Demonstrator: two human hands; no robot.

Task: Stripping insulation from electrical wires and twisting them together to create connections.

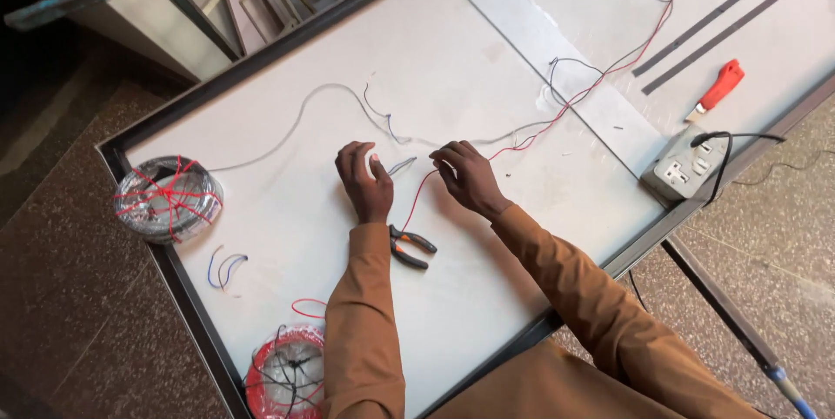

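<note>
My left hand [365, 180] rests on the white tabletop [487, 297], its fingertips pinching the end of a thin grey-and-blue wire [402, 164]. My right hand [468, 175] lies close beside it, fingers curled on a red wire [417, 197] that loops toward my wrist and runs off to the far right. Both forearms are in brown sleeves. Black-and-orange pliers [409, 245] lie just beside my left forearm, untouched.
A grey wire coil tied with red string [167, 197] sits at the table's left corner and a red wire coil [285, 374] at the near edge. Short blue wire scraps [224, 268] lie between. A grey socket box [687, 167], a red utility knife [718, 88] and two dark strips [722, 14] lie to the right.
</note>
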